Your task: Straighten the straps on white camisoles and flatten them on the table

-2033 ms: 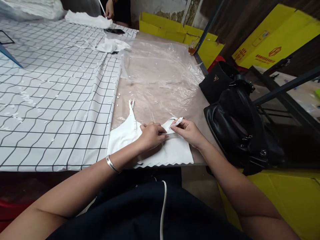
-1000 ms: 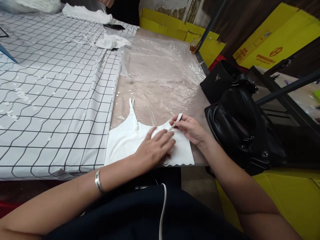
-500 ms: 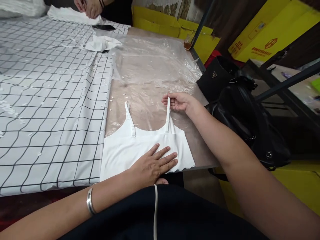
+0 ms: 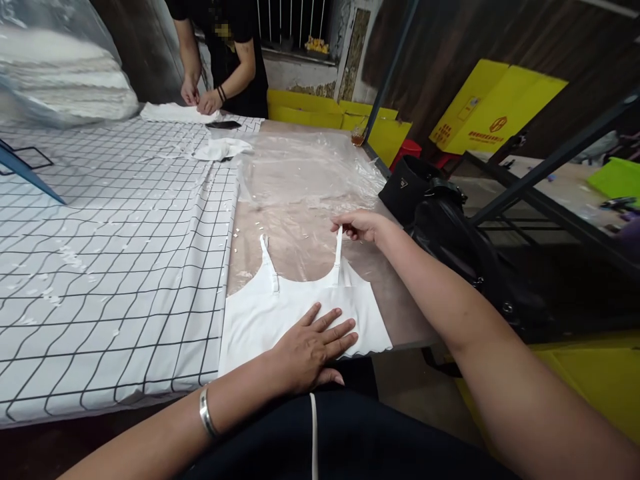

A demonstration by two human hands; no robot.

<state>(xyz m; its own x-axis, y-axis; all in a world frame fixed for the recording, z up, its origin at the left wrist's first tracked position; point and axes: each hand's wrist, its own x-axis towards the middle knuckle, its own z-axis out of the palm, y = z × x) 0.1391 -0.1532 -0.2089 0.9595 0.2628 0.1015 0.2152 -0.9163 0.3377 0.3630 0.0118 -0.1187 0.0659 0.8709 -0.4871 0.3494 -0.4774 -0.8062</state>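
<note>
A white strappy camisole or bra top [image 4: 255, 320] lies flat at the table's near edge, its two straps pointing away from me. My left hand [image 4: 315, 343] rests on its lower right part, fingers spread and palm down. The top end of the right strap [image 4: 339, 250] is pinched in my right hand [image 4: 356, 225], which pulls it taut and away from the body of the garment. The left strap [image 4: 268, 260] lies loose on the plastic-covered table.
Clear plastic sheeting [image 4: 310, 167] covers the brown tabletop; a checked cloth [image 4: 165, 267] lies to the left, dotted with small white scraps. Black bags [image 4: 440, 220] sit at the right edge. A co-worker [image 4: 220, 73] handles white fabric at the far end. A glass [image 4: 357, 137] stands at the back.
The view has tipped up, showing more of the co-worker and room. My right hand still holds the strap, its fingers now curled more. My left hand stays flat on the garment.
</note>
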